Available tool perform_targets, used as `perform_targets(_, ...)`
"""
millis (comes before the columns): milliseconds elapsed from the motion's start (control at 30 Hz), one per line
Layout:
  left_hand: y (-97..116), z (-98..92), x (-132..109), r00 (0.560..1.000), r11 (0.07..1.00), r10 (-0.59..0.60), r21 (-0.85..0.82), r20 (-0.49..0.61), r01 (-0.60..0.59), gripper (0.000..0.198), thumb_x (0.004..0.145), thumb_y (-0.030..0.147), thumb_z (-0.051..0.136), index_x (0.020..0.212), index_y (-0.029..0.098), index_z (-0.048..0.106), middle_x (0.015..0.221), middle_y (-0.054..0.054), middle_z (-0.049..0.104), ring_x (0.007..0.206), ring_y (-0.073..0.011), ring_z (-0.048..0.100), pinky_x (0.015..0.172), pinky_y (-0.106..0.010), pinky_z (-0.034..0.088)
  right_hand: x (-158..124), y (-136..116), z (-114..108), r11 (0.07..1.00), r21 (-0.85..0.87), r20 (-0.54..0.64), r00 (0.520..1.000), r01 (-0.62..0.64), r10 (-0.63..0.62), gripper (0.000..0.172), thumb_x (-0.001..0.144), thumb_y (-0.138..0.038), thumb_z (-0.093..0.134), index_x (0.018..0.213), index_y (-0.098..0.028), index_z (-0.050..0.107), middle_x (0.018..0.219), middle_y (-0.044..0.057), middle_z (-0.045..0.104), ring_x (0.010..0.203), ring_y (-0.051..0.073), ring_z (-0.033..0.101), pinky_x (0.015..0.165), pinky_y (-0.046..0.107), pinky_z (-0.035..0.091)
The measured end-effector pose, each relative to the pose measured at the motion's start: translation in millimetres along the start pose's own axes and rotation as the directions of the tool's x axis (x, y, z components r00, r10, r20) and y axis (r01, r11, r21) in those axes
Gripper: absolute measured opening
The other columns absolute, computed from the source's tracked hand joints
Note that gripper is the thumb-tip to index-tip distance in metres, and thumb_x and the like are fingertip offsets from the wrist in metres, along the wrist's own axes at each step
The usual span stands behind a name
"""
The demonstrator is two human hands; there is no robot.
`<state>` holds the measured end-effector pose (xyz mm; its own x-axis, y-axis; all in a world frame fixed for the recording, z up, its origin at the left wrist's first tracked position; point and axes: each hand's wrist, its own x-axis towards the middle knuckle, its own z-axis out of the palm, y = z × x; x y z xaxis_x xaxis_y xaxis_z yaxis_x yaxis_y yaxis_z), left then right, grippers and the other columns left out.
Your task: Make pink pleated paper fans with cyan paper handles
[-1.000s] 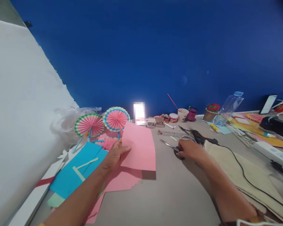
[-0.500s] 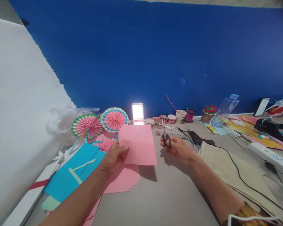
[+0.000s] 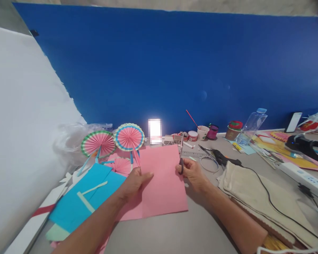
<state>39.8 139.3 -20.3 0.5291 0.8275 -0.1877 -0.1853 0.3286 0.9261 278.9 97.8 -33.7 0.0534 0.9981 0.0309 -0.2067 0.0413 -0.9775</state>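
My left hand (image 3: 135,181) grips a sheet of pink paper (image 3: 164,188) by its left side, with the thumb lying on top. Scissors (image 3: 181,166) are in my right hand (image 3: 194,173), fingers round the black handles. Their blades point upward beside the sheet's upper right edge; whether they touch the paper I cannot tell. More pink paper (image 3: 128,211) lies beneath on the left. Beyond my left hand stand two pleated paper fans, one green-edged (image 3: 98,143) and one with blue and cream rings (image 3: 129,135).
Blue sheets (image 3: 66,208) with pale strips lie at left. A glue gun (image 3: 225,157), a wire ring (image 3: 209,164), a folded cloth (image 3: 254,194) and a power strip (image 3: 304,178) are at right. A paper cup (image 3: 202,133) and a plastic bottle (image 3: 250,127) stand behind.
The pink sheet has come down and nearer to me, now showing larger. My right hand has brought the scissors left to the sheet's right edge.
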Motion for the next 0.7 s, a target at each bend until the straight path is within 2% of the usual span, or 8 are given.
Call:
perform_targets(133,22,-13.6,2,0.981,0.976,0.152,-0.136,-0.124,-0.168,0.034,0.072,0.028,0.087,0.099,0.010,0.077,0.095,-0.017,0.080,0.080,-0.0284,0.078,0.071,-0.034,0.063,-1,-2,-7,0.999,-0.048,0.081,0.996,-0.018,0.022,0.053,0.068,-0.065,0.080,0.086,-0.017,0.065,0.079,0.004,0.068,0.065,0.015,0.060,0.058,0.027,0.044)
perform_targets(200,35,-23.1,2,0.952,0.943,0.225,-0.200,-0.208,-0.267,0.036,0.072,0.024,0.087,0.105,0.012,0.076,0.097,-0.013,0.081,0.082,-0.0265,0.078,0.075,-0.033,0.064,-2,-2,-10,0.996,-0.076,0.127,0.991,-0.040,0.049,0.056,0.070,-0.071,0.075,0.081,-0.017,0.064,0.075,0.003,0.067,0.059,0.013,0.056,0.056,0.026,0.041)
perform_targets(267,43,-30.6,3,0.921,0.911,0.267,-0.237,-0.283,-0.337,0.040,0.074,0.021,0.085,0.112,0.015,0.074,0.095,-0.009,0.081,0.082,-0.0247,0.078,0.078,-0.032,0.064,-4,-3,-10,0.995,-0.095,0.210,0.977,-0.023,0.042,0.058,0.073,-0.074,0.069,0.078,-0.017,0.063,0.067,0.002,0.065,0.052,0.010,0.045,0.050,0.025,0.033)
perform_targets(367,47,-35.5,5,0.885,0.880,0.276,-0.271,-0.376,-0.390,0.041,0.077,0.017,0.080,0.117,0.017,0.072,0.091,-0.006,0.082,0.079,-0.0231,0.078,0.078,-0.031,0.064,-9,-5,-7,0.991,-0.130,0.387,0.921,0.008,0.043,0.056,0.075,-0.072,0.067,0.077,-0.016,0.063,0.062,0.003,0.064,0.051,0.010,0.037,0.049,0.025,0.025)
perform_targets(500,45,-35.9,8,0.822,0.845,0.254,-0.297,-0.510,-0.445,0.028,0.084,0.010,0.071,0.110,0.017,0.073,0.087,-0.004,0.081,0.077,-0.0192,0.077,0.081,-0.029,0.064,-14,-6,-10,0.985,-0.170,0.564,0.822,0.022,0.079,0.051,0.074,-0.065,0.068,0.074,-0.014,0.064,0.057,0.003,0.063,0.048,0.009,0.033,0.048,0.025,0.022)
perform_targets(600,45,-37.0,9,0.804,0.834,0.235,-0.311,-0.546,-0.455,0.024,0.086,0.008,0.067,0.108,0.017,0.072,0.086,-0.003,0.081,0.076,-0.0173,0.077,0.082,-0.028,0.064,-12,1,-16,0.980,-0.199,0.651,0.747,-0.001,0.133,0.048,0.074,-0.060,0.069,0.077,-0.012,0.067,0.059,0.004,0.066,0.048,0.009,0.038,0.048,0.024,0.024)
perform_targets(700,47,-38.4,9,0.805,0.831,0.219,-0.327,-0.551,-0.450,0.024,0.088,0.008,0.066,0.109,0.017,0.072,0.086,-0.003,0.081,0.074,-0.0166,0.077,0.079,-0.027,0.064,-9,8,-20,0.980,-0.195,0.684,0.713,-0.025,0.154,0.049,0.073,-0.060,0.071,0.080,-0.011,0.069,0.062,0.005,0.068,0.050,0.010,0.044,0.050,0.024,0.026)
